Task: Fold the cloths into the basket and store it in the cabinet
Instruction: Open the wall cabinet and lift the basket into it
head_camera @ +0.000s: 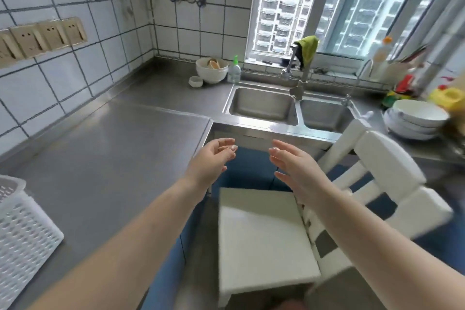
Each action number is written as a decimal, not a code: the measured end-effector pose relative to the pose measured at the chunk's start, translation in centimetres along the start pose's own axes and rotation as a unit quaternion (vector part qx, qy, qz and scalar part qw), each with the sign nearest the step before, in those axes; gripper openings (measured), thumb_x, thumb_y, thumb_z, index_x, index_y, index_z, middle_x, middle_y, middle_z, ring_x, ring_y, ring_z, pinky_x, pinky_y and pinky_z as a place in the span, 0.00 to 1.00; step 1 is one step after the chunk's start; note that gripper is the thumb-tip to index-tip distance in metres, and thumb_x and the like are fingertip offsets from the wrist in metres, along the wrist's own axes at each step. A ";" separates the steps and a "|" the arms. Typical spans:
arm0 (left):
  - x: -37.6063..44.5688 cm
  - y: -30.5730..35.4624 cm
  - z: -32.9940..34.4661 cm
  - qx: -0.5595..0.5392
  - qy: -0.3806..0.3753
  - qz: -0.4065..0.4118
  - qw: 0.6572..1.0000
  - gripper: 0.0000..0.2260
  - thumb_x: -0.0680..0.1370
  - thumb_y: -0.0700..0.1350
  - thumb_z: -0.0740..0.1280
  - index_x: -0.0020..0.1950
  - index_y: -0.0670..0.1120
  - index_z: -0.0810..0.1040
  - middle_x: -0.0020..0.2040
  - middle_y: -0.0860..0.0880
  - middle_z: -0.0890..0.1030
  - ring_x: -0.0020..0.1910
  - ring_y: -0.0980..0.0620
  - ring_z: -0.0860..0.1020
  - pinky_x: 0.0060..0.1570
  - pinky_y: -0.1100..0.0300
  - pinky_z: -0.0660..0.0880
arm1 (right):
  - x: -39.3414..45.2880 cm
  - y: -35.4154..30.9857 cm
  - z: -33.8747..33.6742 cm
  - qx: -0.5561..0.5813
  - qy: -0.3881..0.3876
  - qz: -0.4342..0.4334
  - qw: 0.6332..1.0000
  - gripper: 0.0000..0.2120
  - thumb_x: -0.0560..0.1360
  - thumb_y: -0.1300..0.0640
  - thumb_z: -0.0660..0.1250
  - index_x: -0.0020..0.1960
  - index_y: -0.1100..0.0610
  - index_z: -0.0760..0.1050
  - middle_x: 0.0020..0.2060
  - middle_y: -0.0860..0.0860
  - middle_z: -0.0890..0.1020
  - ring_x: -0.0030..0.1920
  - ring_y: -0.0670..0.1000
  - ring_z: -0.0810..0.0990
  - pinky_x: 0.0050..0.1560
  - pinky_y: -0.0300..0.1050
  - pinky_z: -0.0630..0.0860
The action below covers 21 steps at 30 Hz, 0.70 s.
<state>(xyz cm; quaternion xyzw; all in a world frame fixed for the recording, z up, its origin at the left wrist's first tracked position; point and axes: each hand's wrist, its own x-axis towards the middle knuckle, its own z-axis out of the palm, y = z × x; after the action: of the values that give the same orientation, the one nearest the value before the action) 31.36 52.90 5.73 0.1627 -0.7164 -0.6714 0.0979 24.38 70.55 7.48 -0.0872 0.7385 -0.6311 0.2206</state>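
Single head-worn wide-angle view, looking forward and down from standing height. Faces tabletop (105, 158) corner, sink (264, 106) and window (327, 7) beyond. Hands close, chair (264, 234) directly below. No second view.

Two bare forearms enter the frame from the bottom edge, one from the lower left and one from the lower right, and narrow toward the wrists near the centre. No sleeve, cuff, glove, watch, bracelet or ring is visible on either arm. The left hand (211, 161), centre frame, shows short, rounded fingernails with a pale glossy surface at the fingertips. The right hand (293, 166), just right of centre, shows one similar pale nail at its uppermost fingertip. The edges of both arms are slightly blurred, so finer surface detail cannot be made out
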 end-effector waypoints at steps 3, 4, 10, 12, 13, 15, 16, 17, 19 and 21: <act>-1.4 0.8 2.6 0.011 -0.063 0.016 0.998 0.11 0.79 0.48 0.63 0.61 0.51 0.73 0.58 0.52 0.78 0.59 0.55 0.76 0.58 0.55 0.74 | -3.5 0.7 -2.4 0.010 0.049 -0.002 0.999 0.21 0.78 0.53 0.62 0.70 0.48 0.66 0.66 0.47 0.72 0.63 0.47 0.71 0.60 0.46 0.69; -2.0 1.1 3.8 0.011 -0.090 0.020 0.996 0.11 0.79 0.48 0.63 0.62 0.51 0.73 0.58 0.52 0.78 0.59 0.55 0.76 0.58 0.55 0.74 | -5.0 0.9 -3.4 0.017 0.073 0.000 0.997 0.20 0.78 0.54 0.63 0.70 0.49 0.67 0.66 0.47 0.73 0.63 0.47 0.71 0.60 0.46 0.69; -5.1 2.5 11.3 0.016 -0.206 0.032 0.978 0.11 0.78 0.48 0.65 0.61 0.52 0.73 0.57 0.54 0.79 0.58 0.56 0.76 0.60 0.55 0.73 | -12.4 1.9 -9.1 0.064 0.187 -0.001 0.980 0.19 0.78 0.55 0.63 0.68 0.50 0.69 0.65 0.50 0.74 0.66 0.51 0.70 0.68 0.54 0.67; -6.4 3.2 14.8 0.016 -0.247 0.033 0.968 0.12 0.78 0.48 0.65 0.61 0.52 0.74 0.57 0.52 0.79 0.58 0.55 0.76 0.62 0.53 0.72 | -15.4 2.4 -11.9 0.080 0.228 -0.007 0.970 0.18 0.79 0.55 0.62 0.68 0.50 0.69 0.63 0.49 0.75 0.65 0.51 0.71 0.66 0.52 0.68; -7.1 3.5 16.3 0.014 -0.262 0.033 0.964 0.12 0.78 0.48 0.66 0.61 0.52 0.74 0.57 0.52 0.79 0.58 0.55 0.77 0.62 0.53 0.72 | -16.7 2.6 -13.0 0.090 0.243 -0.010 0.966 0.18 0.79 0.56 0.62 0.68 0.50 0.69 0.61 0.49 0.76 0.64 0.50 0.72 0.65 0.50 0.68; -8.8 4.2 20.0 0.012 -0.299 0.035 0.954 0.11 0.78 0.49 0.66 0.60 0.51 0.74 0.57 0.52 0.80 0.57 0.54 0.77 0.62 0.53 0.71 | -19.9 3.2 -15.6 0.111 0.283 -0.017 0.953 0.16 0.79 0.57 0.61 0.67 0.51 0.70 0.57 0.47 0.78 0.63 0.48 0.73 0.63 0.48 0.68; -10.1 4.6 22.3 0.012 -0.320 0.037 0.947 0.11 0.78 0.48 0.66 0.60 0.51 0.74 0.57 0.51 0.80 0.58 0.54 0.77 0.61 0.54 0.71 | -22.0 3.5 -17.2 0.116 0.303 -0.021 0.946 0.16 0.79 0.57 0.61 0.66 0.51 0.71 0.57 0.47 0.78 0.62 0.48 0.74 0.63 0.48 0.67; -11.0 4.8 23.7 0.011 -0.337 0.039 0.941 0.10 0.78 0.48 0.65 0.59 0.51 0.75 0.57 0.50 0.80 0.58 0.53 0.77 0.61 0.54 0.71 | -23.4 3.8 -18.2 0.117 0.319 -0.022 0.940 0.15 0.79 0.57 0.61 0.65 0.51 0.71 0.57 0.47 0.78 0.62 0.48 0.74 0.64 0.49 0.67; -13.7 5.7 28.4 0.002 -0.377 0.043 0.925 0.07 0.78 0.47 0.65 0.56 0.52 0.75 0.58 0.49 0.80 0.59 0.52 0.77 0.61 0.53 0.70 | -27.7 4.7 -21.4 0.115 0.362 -0.029 0.925 0.16 0.79 0.58 0.60 0.67 0.52 0.70 0.61 0.49 0.77 0.64 0.48 0.73 0.66 0.50 0.66; -16.6 6.5 32.7 -0.007 -0.408 0.055 0.911 0.06 0.79 0.45 0.64 0.55 0.51 0.76 0.58 0.47 0.80 0.59 0.51 0.77 0.62 0.52 0.70 | -31.8 5.2 -24.4 0.111 0.393 -0.033 0.912 0.17 0.79 0.58 0.60 0.67 0.52 0.70 0.63 0.50 0.76 0.65 0.48 0.72 0.67 0.50 0.66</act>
<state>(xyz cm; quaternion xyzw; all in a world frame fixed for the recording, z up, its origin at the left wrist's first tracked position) 34.35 89.61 10.88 -0.1660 -0.6967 -0.6781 -0.1653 42.72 106.27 11.85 0.1689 0.6874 -0.6993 -0.0998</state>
